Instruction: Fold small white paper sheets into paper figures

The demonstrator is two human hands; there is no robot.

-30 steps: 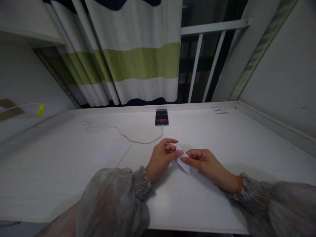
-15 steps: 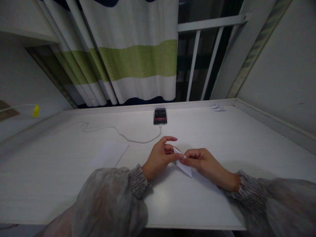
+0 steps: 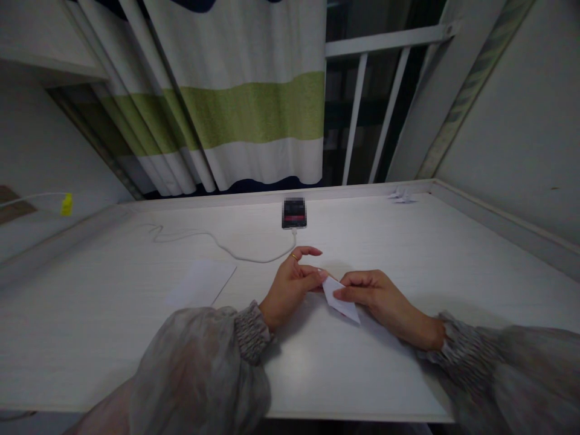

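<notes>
A small piece of folded white paper is held just above the desk, between my two hands. My left hand pinches its upper left corner between thumb and fingers, with the ringed index finger lifted and curved above it. From the right, my right hand grips the paper's upper edge, the thumb lying on its near face. The paper tilts, with one pointed end hanging down to the right. The fingers behind the paper are partly hidden.
White sheets lie left on the white desk. A phone stands at the back with a white cable running left. Small folded paper pieces sit in the far right corner. A curtain hangs behind.
My left thumb and fingers have slid to the paper's upper left corner. The paper has turned slightly and shows more of its face; its lower tip has shifted right.
</notes>
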